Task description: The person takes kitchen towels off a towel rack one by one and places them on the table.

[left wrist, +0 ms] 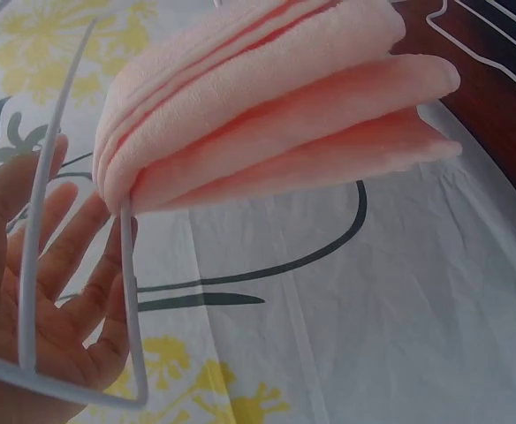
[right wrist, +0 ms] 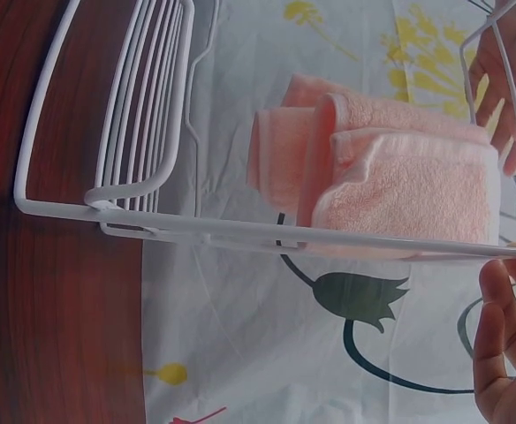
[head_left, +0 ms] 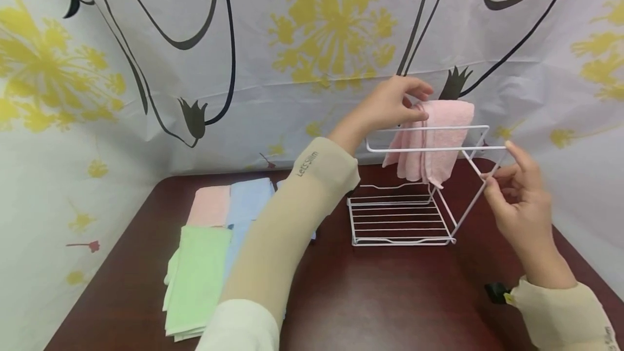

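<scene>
A white wire rack point(head_left: 400, 242) stands on the table, with a slatted base and a raised top frame. Several folded pink towels point(head_left: 446, 123) hang over its back top rail, as the left wrist view also shows the pink towels point(left wrist: 267, 115). My left hand point(head_left: 395, 103) is beside the left end of these towels; its fingers look loosely extended in the left wrist view, and contact is unclear. At the rack's right side my right hand point(head_left: 524, 205) pinches the wire frame near its upper corner. The right wrist view shows fingertips of the right hand point(right wrist: 510, 353) against that wire.
Left on the dark wooden table point(head_left: 361, 297) lie flat folded towels: a green towel point(head_left: 202, 275), a pink towel point(head_left: 209, 205) and a blue towel point(head_left: 251, 199). My left forearm covers part of the blue ones. A patterned curtain point(head_left: 253, 96) hangs behind the table.
</scene>
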`<state>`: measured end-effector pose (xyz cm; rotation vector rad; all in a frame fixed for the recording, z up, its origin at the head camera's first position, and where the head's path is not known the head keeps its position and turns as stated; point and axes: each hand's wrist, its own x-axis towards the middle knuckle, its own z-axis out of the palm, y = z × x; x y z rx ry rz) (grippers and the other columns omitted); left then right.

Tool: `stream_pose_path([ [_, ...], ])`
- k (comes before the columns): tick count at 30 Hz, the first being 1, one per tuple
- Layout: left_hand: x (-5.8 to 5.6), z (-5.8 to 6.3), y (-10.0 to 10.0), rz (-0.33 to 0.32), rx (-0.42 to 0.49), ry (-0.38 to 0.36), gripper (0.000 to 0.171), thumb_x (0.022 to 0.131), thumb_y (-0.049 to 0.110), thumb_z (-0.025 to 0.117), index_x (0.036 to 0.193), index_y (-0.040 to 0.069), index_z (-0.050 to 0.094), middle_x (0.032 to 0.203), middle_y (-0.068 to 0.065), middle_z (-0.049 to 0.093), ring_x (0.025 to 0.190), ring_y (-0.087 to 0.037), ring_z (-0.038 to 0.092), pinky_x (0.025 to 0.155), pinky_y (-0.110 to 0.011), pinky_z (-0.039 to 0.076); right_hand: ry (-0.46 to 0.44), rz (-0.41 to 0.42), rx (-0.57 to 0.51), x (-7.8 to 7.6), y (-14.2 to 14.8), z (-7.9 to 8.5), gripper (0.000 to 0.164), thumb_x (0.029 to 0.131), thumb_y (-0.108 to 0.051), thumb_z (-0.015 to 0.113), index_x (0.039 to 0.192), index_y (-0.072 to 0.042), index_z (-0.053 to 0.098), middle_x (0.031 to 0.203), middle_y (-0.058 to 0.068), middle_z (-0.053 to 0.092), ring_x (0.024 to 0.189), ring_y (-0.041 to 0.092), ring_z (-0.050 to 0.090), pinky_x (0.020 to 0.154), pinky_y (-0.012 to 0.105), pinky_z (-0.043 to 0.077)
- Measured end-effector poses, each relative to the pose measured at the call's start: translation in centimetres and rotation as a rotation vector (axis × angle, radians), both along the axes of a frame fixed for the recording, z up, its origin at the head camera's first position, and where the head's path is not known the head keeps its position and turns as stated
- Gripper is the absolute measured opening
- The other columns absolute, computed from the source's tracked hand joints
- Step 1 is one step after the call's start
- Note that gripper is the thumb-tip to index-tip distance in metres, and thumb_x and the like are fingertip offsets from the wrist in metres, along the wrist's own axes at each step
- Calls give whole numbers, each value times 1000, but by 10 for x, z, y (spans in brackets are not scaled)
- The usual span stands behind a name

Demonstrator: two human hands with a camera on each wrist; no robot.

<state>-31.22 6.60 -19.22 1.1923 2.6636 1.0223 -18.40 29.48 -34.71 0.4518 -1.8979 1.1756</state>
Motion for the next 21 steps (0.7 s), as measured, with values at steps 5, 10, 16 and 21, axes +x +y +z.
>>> stream_pose_path([
  [5,-1,3,7,2,-58,43,50,91,16,71,139,11,57,135,-1,63,115,-10,61,89,-8,45,-4,-19,12,0,1,3,61,84,19,54,142,6,39,92,-25,60,76,-15,63,65,0,44],
  [10,-2,1,8,45,-148,68,52,90,23,72,140,18,57,137,6,63,124,-4,54,97,-8,39,-1,-11,3,1,0,3,61,83,19,54,141,7,39,91,-24,60,77,-15,63,65,1,44],
  [16,-2,1,10,71,-229,74,54,90,23,69,142,28,55,136,10,62,112,-3,54,91,-15,40,-4,-17,1,3,0,4,60,84,18,54,141,7,40,90,-24,59,80,-15,63,66,1,44],
  [21,-2,-1,9,103,-250,85,56,88,16,65,142,30,55,134,10,63,101,-5,50,82,-18,39,3,-6,-4,3,-1,4,60,83,18,54,140,8,40,90,-23,60,78,-14,64,65,1,45],
])
